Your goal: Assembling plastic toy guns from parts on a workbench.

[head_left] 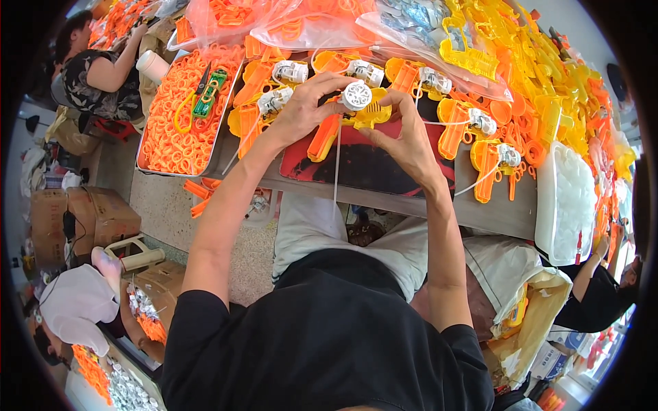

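My left hand pinches a white round gear-like part between thumb and fingers, over a toy gun half-shell with an orange grip and a yellow body. The fingers of my right hand close on the yellow end of that same shell. A pale thin strip hangs from it past the table's edge. Around my hands lie several similar toy gun halves with white mechanisms fitted in them. Under the work is a dark red and black mat.
A metal tray of orange rings stands at left, with scissors and a green tool on top. Yellow shells heap at the far right, beside a white bin. Bagged parts line the back. Other people sit at both sides.
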The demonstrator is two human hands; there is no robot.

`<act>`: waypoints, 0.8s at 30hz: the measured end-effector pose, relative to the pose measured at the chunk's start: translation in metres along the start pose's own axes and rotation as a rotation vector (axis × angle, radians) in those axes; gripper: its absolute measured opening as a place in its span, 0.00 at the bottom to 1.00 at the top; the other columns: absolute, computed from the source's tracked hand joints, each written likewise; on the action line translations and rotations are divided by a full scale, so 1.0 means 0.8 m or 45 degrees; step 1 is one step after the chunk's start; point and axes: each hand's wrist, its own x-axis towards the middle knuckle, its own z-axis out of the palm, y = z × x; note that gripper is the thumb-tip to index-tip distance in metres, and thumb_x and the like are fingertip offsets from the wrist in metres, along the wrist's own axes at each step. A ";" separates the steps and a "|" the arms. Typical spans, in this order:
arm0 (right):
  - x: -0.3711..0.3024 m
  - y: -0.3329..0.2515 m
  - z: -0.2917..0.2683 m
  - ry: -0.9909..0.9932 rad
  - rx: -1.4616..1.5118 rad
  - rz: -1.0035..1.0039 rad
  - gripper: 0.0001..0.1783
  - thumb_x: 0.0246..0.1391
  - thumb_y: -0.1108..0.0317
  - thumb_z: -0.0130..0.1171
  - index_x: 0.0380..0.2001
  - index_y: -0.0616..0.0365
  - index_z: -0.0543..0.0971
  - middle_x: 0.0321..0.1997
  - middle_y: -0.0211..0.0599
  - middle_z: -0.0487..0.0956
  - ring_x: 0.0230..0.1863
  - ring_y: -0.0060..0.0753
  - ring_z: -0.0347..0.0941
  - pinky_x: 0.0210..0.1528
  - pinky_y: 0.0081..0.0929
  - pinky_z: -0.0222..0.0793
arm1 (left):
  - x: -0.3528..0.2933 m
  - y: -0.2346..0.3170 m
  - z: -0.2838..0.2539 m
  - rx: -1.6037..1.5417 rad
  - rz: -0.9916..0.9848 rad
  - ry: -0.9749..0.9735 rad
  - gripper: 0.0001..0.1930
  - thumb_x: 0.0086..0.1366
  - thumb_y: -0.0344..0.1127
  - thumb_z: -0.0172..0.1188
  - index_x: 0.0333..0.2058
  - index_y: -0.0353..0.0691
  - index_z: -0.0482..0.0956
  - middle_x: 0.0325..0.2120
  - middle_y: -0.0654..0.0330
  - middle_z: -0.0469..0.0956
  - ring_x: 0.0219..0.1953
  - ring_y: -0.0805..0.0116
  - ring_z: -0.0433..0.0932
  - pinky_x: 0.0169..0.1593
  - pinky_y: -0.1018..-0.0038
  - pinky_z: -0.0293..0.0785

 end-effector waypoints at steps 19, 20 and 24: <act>0.002 0.007 0.015 0.230 0.184 0.079 0.36 0.45 0.69 0.80 0.51 0.59 0.66 0.52 0.40 0.76 0.52 0.32 0.77 0.57 0.32 0.73 | 0.010 0.030 0.010 0.299 0.100 -0.058 0.21 0.63 0.30 0.65 0.55 0.35 0.79 0.45 0.51 0.82 0.47 0.51 0.79 0.52 0.60 0.75; 0.002 0.005 0.018 0.262 0.265 0.088 0.38 0.44 0.69 0.81 0.52 0.59 0.66 0.51 0.40 0.76 0.52 0.32 0.76 0.57 0.32 0.73 | 0.010 0.028 0.010 0.296 0.112 -0.062 0.21 0.63 0.30 0.65 0.55 0.35 0.79 0.45 0.51 0.82 0.47 0.51 0.79 0.52 0.60 0.75; 0.008 -0.002 0.016 0.221 0.286 0.166 0.40 0.43 0.70 0.82 0.53 0.60 0.65 0.50 0.40 0.76 0.51 0.32 0.77 0.55 0.32 0.74 | 0.009 0.031 0.007 0.401 0.160 -0.081 0.24 0.64 0.30 0.63 0.60 0.41 0.77 0.36 0.53 0.80 0.42 0.54 0.80 0.50 0.62 0.74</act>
